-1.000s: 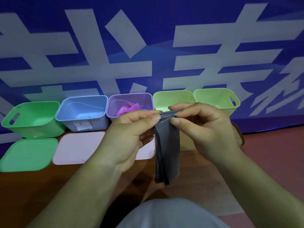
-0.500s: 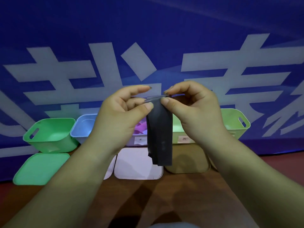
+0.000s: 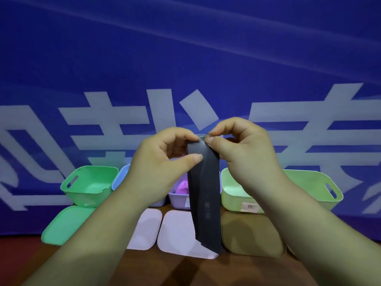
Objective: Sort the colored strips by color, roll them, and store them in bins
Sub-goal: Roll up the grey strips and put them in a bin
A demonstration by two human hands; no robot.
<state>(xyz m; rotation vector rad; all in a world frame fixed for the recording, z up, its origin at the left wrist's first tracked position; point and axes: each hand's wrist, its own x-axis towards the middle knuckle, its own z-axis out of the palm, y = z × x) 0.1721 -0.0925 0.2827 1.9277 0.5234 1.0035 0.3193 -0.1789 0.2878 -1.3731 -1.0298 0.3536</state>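
A dark grey strip [image 3: 205, 195] hangs straight down in front of me. My left hand [image 3: 162, 164] pinches its upper left edge between thumb and fingers. My right hand [image 3: 241, 149] pinches the top right corner, which is bent over slightly. Behind the strip stands a row of bins: a green bin [image 3: 89, 186], a blue bin [image 3: 120, 178] mostly hidden by my left hand, a purple bin [image 3: 178, 200] with a pink strip [image 3: 182, 187] inside, a light green bin [image 3: 233, 193] and a second light green bin [image 3: 313, 188] at the right.
Lids lie flat in front of the bins: a green lid [image 3: 66, 226], two pale pink lids [image 3: 146, 230] [image 3: 177, 234] and a tan lid [image 3: 251, 234]. They rest on a brown wooden table [image 3: 185, 271]. A blue banner [image 3: 185, 58] with white characters fills the background.
Both hands have lifted the grey strip higher and the view has tilted upward. The strip now hangs longer and flatter, with its top corner bent by my right fingers.
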